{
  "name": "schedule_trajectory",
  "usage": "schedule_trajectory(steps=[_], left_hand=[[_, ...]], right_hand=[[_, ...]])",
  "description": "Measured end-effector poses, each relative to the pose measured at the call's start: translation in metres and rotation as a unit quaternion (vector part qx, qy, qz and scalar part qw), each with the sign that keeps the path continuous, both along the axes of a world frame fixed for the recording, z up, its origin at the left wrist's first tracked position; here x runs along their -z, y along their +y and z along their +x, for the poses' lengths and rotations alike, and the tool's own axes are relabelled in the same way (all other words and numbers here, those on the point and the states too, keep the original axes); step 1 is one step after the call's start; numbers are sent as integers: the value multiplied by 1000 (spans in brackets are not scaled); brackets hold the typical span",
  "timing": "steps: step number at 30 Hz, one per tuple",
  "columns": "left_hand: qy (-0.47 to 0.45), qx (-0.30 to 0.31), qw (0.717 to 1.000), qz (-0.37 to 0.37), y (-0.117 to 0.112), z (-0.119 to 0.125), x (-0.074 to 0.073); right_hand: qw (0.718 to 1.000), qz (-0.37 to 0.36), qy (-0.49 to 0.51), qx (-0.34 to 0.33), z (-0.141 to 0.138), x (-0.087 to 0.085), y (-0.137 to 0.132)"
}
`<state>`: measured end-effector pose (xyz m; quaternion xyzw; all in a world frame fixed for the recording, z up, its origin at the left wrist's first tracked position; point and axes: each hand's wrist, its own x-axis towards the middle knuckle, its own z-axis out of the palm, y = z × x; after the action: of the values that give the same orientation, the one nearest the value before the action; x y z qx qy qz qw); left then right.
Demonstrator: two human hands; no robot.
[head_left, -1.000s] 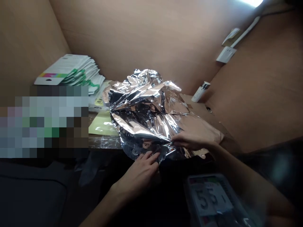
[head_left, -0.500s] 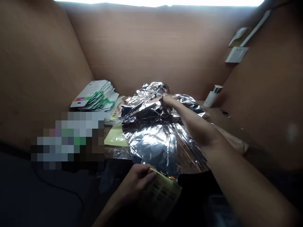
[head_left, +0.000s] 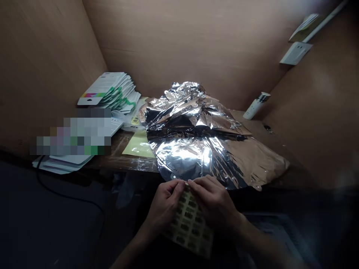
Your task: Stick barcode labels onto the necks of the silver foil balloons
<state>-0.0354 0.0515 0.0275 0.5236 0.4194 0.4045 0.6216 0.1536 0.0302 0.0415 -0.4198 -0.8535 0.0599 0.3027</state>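
A crumpled pile of silver foil balloons lies on the brown table, its near edge hanging over the table's front. Just below that edge both my hands meet over a pale yellow sticker sheet printed with rows of dark labels. My left hand grips the sheet's top edge, thumb and fingers pinched. My right hand pinches at the same top edge, fingertips touching the left hand's. The sheet's upper corner is hidden under my fingers.
A fanned stack of white and green printed cards sits at the back left, with a yellow sheet beside the foil. A white tube leans against the right wall under a wall socket. A dark cable runs at the left.
My right hand has come back from the far top of the foil pile to the sticker sheet. My left hand has kept the sheet and raised it slightly.
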Motion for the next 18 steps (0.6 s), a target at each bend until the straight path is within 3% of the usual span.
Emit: schedule_trajectory(steps=[4, 13, 18], left_hand=[[0, 12, 1000, -5, -11, 5, 3], [-29, 16, 998, -59, -29, 10, 5], [-42, 28, 997, -51, -34, 13, 3]], right_hand=[[995, 90, 17, 41, 0, 15, -10], [985, 128, 115, 30, -1, 35, -28], [986, 96, 126, 59, 1, 35, -28]])
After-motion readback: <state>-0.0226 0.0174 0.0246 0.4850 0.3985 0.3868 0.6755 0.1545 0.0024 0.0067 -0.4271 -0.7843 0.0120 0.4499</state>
